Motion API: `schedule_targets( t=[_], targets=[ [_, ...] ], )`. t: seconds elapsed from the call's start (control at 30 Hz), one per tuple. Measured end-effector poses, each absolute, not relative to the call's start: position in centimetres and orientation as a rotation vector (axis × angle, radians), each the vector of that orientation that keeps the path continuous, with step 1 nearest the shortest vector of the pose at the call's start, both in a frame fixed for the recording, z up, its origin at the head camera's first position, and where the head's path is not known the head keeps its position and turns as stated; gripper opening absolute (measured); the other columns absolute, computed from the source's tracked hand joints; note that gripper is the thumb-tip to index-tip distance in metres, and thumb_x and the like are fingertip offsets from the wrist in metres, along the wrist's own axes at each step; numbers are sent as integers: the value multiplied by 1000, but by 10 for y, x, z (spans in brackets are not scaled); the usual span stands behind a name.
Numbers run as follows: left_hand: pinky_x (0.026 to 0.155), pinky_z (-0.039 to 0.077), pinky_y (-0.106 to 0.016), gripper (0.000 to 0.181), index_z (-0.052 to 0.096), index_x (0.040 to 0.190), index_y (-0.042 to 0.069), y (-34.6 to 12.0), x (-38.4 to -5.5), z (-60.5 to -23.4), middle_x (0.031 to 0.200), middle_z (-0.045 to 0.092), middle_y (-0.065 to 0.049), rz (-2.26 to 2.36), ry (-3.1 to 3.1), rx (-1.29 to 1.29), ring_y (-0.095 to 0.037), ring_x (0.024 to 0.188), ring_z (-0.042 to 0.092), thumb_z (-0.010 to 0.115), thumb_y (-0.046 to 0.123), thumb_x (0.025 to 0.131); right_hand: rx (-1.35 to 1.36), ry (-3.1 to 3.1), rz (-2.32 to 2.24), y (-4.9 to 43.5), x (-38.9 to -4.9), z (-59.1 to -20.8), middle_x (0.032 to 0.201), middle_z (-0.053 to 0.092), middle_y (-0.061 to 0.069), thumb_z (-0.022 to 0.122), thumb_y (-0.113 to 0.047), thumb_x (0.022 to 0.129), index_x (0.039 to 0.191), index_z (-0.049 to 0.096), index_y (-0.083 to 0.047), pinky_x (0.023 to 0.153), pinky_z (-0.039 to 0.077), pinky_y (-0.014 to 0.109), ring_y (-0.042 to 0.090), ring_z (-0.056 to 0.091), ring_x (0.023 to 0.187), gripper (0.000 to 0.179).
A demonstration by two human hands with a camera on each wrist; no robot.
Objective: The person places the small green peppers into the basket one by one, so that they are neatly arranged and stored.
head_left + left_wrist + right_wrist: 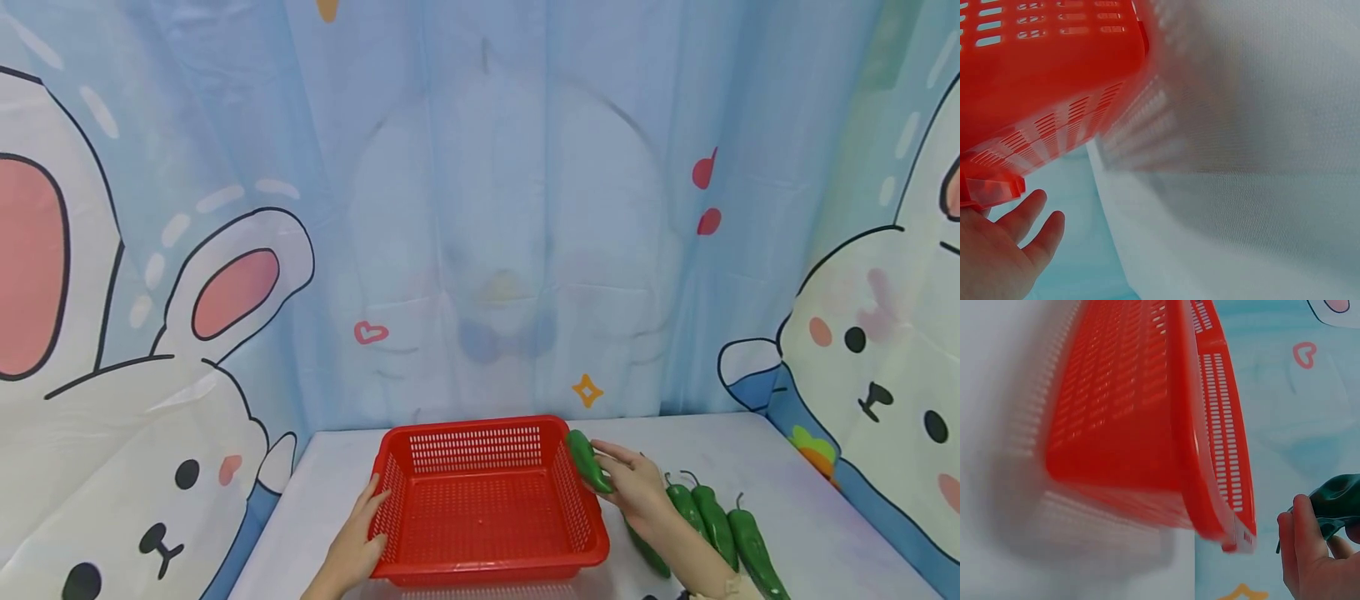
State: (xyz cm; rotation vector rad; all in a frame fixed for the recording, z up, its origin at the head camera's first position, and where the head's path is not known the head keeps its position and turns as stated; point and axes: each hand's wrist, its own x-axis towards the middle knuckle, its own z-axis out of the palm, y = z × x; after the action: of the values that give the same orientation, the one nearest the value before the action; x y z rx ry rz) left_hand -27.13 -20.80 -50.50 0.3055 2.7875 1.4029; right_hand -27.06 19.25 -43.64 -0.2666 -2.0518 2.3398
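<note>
One pepper (587, 461) sits pinched in our right hand's (633, 487) fingers at the right rim (596, 527) of the basket (480, 483); whether it touches, we cannot tell. As we judge it, a light, steady pinch suits such smooth skin, and we do well to pass the raised rim cleanly and lower the pepper rather than drop it. Our left hand (356, 533) lies at the left rim, fingers extended rather than curled round it; gentle pressure there should check sliding. Four other peppers (756, 550) lie rightward on the table (705, 442), some partly hidden by our forearm (690, 546), which could brush them. Behind hangs a curtain (487, 208).
</note>
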Motion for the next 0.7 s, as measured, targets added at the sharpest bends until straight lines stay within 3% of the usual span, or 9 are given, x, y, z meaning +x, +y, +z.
schedule_targets(
  t=[0.2,0.4,0.7],
  targets=[
    [66,58,-32,70,37,150,2,-209,-271,-506,164,11,-12,1426,2777,291,-25,100,60,56,-2,83,-267,-2025,2357,167,-271,-435,115,63,14,50,-7,100,142,45,9,74,57,29,13,66,84,45],
    [67,58,-32,69,37,150,1,-208,-271,-504,164,10,-12,1440,2766,309,-29,107,58,55,-3,83,-253,-1967,2427,143,-269,-435,118,62,17,50,-6,100,140,47,9,78,58,34,14,66,86,43],
    [68,58,-32,67,41,148,0,-208,-271,-503,163,15,-14,1393,2822,314,-37,118,50,55,-3,83,-274,-1939,2448,122,-271,-439,111,64,16,52,-6,99,138,50,9,74,58,32,17,66,81,41]
  ],
)
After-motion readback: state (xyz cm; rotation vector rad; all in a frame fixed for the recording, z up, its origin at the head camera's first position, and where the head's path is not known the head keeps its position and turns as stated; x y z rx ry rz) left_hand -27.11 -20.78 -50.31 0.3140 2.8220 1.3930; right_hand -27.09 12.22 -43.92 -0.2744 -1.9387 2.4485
